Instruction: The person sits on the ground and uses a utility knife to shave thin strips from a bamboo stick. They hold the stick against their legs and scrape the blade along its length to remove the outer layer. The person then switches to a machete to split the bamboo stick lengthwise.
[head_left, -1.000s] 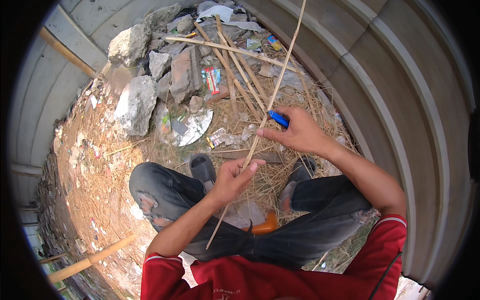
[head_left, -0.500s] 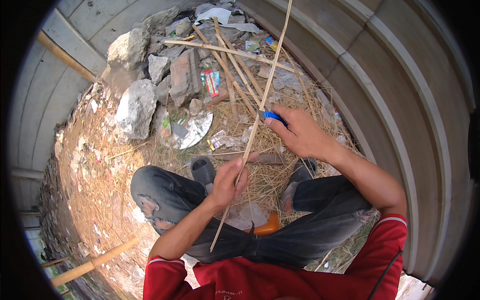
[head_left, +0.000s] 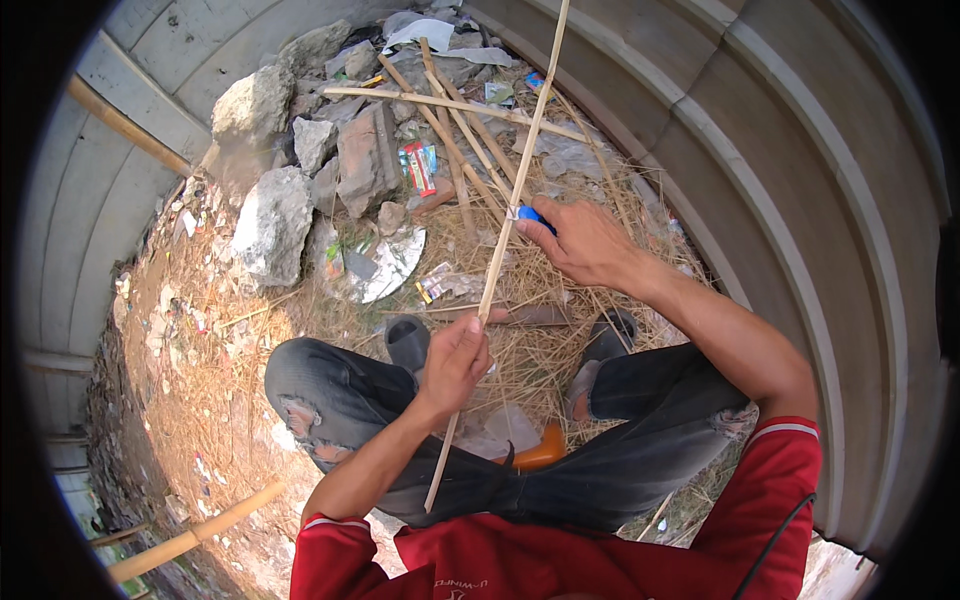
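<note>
A long, thin bamboo strip [head_left: 503, 240] runs slantwise between my knees and up past the top edge of the view. My left hand [head_left: 455, 362] is closed around its lower part, and the strip's tail pokes out below the fist. Higher up, my right hand [head_left: 583, 243] grips a blue utility knife [head_left: 537, 221]. The knife's front end meets the strip's right side; my fingers partly cover the handle, and the blade is too small to make out clearly.
Several split bamboo pieces [head_left: 455, 105] lie crossed ahead, beside rocks [head_left: 272, 225] and a brick block [head_left: 367, 160]. Litter and dry straw cover the ground. An orange object [head_left: 543, 449] sits between my legs. Corrugated metal sheeting [head_left: 790, 170] rises on the right; a bamboo pole [head_left: 195, 530] is lower left.
My right hand and the knife have shifted slightly up and left along the strip. The strip's upper end has swung a little left. My left hand keeps its hold.
</note>
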